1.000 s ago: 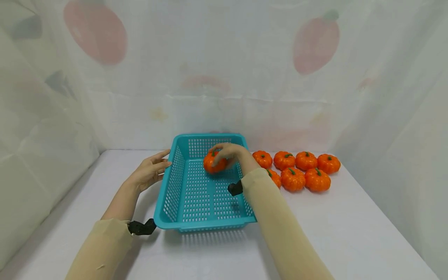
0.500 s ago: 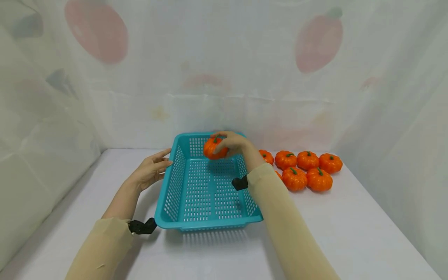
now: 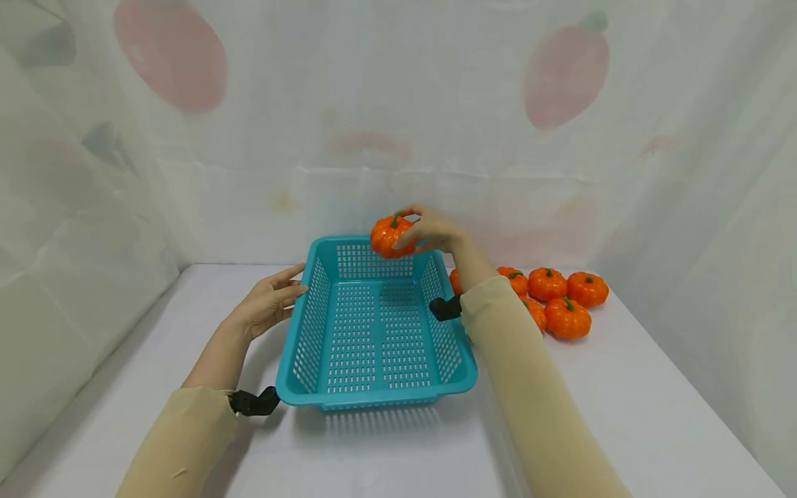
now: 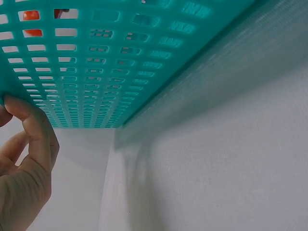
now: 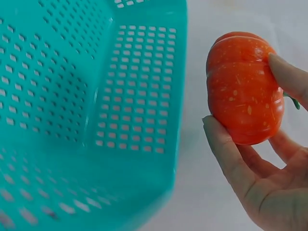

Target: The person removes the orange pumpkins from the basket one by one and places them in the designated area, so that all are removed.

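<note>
In the head view my right hand (image 3: 432,232) grips a small orange pumpkin (image 3: 389,237) with a green stem, raised over the far rim of the turquoise basket. The right wrist view shows the thumb and fingers of this hand (image 5: 269,178) around the pumpkin (image 5: 245,91), apart from the basket wall (image 5: 134,86). At the left side of the basket (image 3: 376,399), my left hand (image 3: 264,304) holds the rim. Bent fingers of the left hand (image 4: 31,144) meet the rim in the left wrist view; part of the grip is cut off by the frame.
More orange pumpkins (image 3: 568,318) stand in rows on the white table (image 3: 623,415) right of the basket, some partly behind the right forearm (image 3: 529,373). A pale printed curtain (image 3: 398,124) closes off the back and sides.
My right hand has lifted the pumpkin up from inside the basket to above its far rim, shifting slightly right. The left hand stays at the left rim.
</note>
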A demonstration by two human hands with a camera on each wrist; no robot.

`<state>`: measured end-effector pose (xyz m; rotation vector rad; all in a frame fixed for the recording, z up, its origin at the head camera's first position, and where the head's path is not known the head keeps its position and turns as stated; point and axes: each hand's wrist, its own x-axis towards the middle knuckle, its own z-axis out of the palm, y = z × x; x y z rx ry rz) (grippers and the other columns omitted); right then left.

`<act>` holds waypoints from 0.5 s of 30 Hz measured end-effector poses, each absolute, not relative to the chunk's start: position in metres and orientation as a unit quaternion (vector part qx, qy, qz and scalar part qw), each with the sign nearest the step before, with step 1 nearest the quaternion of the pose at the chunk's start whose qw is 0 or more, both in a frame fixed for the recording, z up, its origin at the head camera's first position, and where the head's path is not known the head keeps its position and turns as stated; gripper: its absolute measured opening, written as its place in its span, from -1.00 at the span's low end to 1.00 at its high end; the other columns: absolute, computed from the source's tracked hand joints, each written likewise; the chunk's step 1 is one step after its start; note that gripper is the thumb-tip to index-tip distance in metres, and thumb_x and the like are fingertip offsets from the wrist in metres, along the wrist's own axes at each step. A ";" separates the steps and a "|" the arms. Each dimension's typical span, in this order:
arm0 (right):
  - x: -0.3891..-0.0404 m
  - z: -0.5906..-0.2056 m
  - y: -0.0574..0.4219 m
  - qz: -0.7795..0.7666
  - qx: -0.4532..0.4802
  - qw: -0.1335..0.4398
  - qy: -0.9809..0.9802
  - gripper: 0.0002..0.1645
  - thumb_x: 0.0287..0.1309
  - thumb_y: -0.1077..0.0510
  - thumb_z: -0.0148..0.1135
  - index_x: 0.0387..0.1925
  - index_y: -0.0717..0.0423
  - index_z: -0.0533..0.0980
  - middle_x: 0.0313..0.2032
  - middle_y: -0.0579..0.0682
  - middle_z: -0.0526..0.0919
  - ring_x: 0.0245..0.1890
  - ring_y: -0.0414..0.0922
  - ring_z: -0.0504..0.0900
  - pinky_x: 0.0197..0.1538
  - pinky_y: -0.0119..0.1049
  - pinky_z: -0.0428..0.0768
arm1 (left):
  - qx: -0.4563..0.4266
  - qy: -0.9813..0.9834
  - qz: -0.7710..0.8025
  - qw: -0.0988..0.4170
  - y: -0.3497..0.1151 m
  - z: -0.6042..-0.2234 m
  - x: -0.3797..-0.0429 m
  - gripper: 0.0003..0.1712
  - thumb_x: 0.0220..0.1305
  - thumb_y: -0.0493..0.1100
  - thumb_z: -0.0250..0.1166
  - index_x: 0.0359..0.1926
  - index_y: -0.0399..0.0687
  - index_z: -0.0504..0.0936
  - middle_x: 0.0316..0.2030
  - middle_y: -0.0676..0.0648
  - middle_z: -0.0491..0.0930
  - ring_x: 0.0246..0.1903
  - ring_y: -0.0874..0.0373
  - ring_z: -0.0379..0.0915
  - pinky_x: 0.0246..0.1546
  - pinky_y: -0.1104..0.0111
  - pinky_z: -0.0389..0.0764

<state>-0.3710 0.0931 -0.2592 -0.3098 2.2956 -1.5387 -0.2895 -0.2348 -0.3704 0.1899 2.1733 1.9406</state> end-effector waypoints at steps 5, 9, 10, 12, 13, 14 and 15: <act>-0.369 -0.250 0.111 -0.542 -0.113 0.162 0.817 -0.13 -0.07 0.35 0.46 0.30 -0.06 0.33 0.24 0.16 0.39 0.13 0.07 0.54 0.19 0.01 0.62 | 0.062 0.744 0.657 0.109 -0.234 -0.371 -0.290 -0.12 0.42 -0.09 0.21 0.58 0.07 -0.08 -0.01 0.02 0.40 -0.19 0.37 0.63 -0.09 0.45 0.67; -0.369 -0.246 0.126 -0.541 -0.110 0.159 0.819 -0.12 -0.03 0.32 0.45 0.33 -0.07 0.31 0.27 0.17 0.35 0.15 0.07 0.52 0.21 0.00 0.61 | 0.062 0.746 0.654 0.107 -0.233 -0.372 -0.290 -0.12 0.42 -0.08 0.21 0.58 0.07 -0.07 0.00 0.01 0.40 -0.19 0.37 0.63 -0.09 0.44 0.68; -0.369 -0.246 0.130 -0.541 -0.109 0.158 0.819 -0.11 -0.02 0.32 0.45 0.34 -0.08 0.30 0.27 0.17 0.34 0.16 0.08 0.51 0.21 -0.01 0.61 | 0.062 0.747 0.654 0.107 -0.233 -0.372 -0.290 -0.12 0.42 -0.08 0.21 0.58 0.06 -0.07 0.00 0.01 0.40 -0.19 0.37 0.63 -0.09 0.44 0.68; -0.369 -0.246 0.137 -0.544 -0.106 0.158 0.817 -0.11 0.00 0.32 0.44 0.36 -0.08 0.29 0.28 0.18 0.33 0.18 0.09 0.50 0.22 0.01 0.60 | 0.062 0.747 0.653 0.108 -0.233 -0.372 -0.291 -0.13 0.43 -0.09 0.20 0.58 0.06 -0.08 0.00 0.00 0.39 -0.19 0.37 0.63 -0.09 0.44 0.67; -0.369 -0.246 0.141 -0.548 -0.103 0.157 0.815 -0.11 0.00 0.33 0.44 0.36 -0.08 0.29 0.28 0.17 0.32 0.18 0.09 0.50 0.23 0.02 0.59 | 0.062 0.747 0.653 0.109 -0.233 -0.372 -0.292 -0.13 0.43 -0.09 0.20 0.58 0.06 -0.08 0.01 0.00 0.39 -0.19 0.37 0.63 -0.09 0.44 0.67; -0.369 -0.246 0.145 -0.551 -0.101 0.156 0.814 -0.11 0.00 0.33 0.44 0.36 -0.09 0.29 0.28 0.18 0.32 0.18 0.09 0.49 0.24 0.03 0.58 | 0.062 0.747 0.652 0.109 -0.233 -0.372 -0.292 -0.13 0.43 -0.09 0.20 0.58 0.06 -0.08 0.01 0.00 0.39 -0.19 0.38 0.63 -0.09 0.44 0.67; -0.369 -0.247 0.148 -0.552 -0.100 0.154 0.814 -0.11 0.01 0.34 0.43 0.36 -0.09 0.29 0.27 0.17 0.33 0.17 0.09 0.50 0.24 0.03 0.58 | 0.062 0.748 0.652 0.109 -0.233 -0.372 -0.292 -0.13 0.43 -0.09 0.20 0.58 0.06 -0.08 0.01 0.00 0.39 -0.19 0.38 0.62 -0.09 0.44 0.67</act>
